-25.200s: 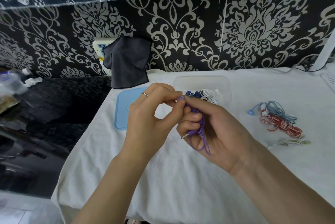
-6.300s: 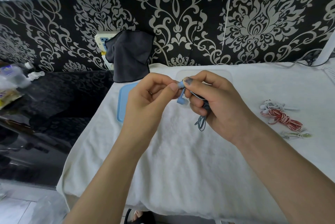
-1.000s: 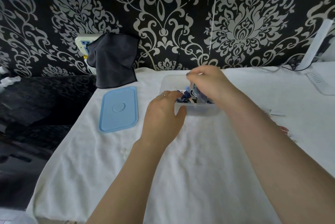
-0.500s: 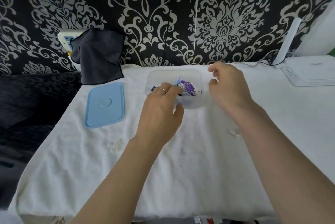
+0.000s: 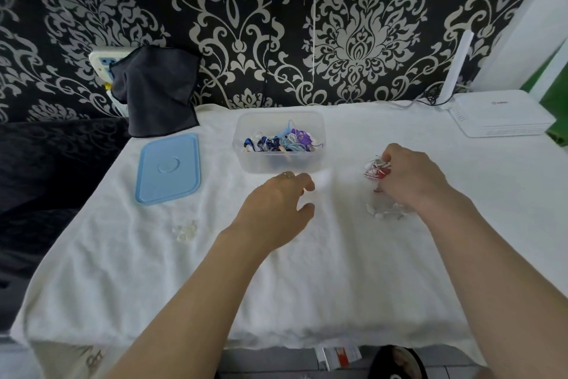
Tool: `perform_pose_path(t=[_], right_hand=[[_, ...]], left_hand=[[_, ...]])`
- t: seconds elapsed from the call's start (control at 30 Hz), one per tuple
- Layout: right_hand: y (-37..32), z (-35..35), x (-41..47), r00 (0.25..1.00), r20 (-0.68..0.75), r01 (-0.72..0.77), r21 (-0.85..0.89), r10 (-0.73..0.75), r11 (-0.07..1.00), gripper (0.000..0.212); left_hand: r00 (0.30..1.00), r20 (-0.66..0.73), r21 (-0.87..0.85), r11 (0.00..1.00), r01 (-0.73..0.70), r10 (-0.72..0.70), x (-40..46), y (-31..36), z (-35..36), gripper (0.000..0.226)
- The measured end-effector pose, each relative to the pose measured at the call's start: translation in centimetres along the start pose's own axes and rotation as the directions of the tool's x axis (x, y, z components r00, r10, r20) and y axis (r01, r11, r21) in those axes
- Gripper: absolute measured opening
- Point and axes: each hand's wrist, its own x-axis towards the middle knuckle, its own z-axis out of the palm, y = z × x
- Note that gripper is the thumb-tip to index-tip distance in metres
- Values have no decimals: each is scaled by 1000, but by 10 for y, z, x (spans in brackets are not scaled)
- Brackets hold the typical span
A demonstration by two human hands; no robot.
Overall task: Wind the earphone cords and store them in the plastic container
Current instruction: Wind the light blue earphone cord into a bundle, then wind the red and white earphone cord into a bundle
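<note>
Since half a second ago your right hand (image 5: 412,177) has left the plastic container (image 5: 279,160) and now grips the red-and-white earphone cord (image 5: 376,170) right of centre. Your left hand (image 5: 276,206) hovers relaxed and empty below the container, which holds wound cords (image 5: 281,142) beside the blue lid (image 5: 168,168).

I note a white cloth (image 5: 307,271) over the surface. Clear plastic container (image 5: 246,157) holds cords (image 5: 281,142) in dark blue, light blue, purple and white. Lid (image 5: 167,168): pale blue. Red-and-white striped cord (image 5: 376,170) at my right hand (image 5: 410,177). Wall (image 5: 353,34): black with cream damask pattern. Hanging cloth (image 5: 156,90): dark grey. Box (image 5: 501,116) at right: white.
</note>
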Motion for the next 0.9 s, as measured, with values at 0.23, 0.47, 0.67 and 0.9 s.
perform_pose_path(t=[0.23,0.47,0.67,0.9], right_hand=[[-23,-20,-12,994,14,95,370,-108,924,7],[-63,-26,-27,963,243,-111,748,-115,654,17],[-83,-17,-36,870,377,-171,836,-319,522,27],[-90,-7,-40,812,456,-232,825,-364,515,30]], left_hand=[[996,-90,-228,974,6,-27,-6,-6,-17,41],[997,3,-496,865,69,-79,-13,-7,-25,63],[997,21,-587,807,69,-70,-13,-11,-33,28],[989,72,-651,745,143,-127,-19,-21,-54,12]])
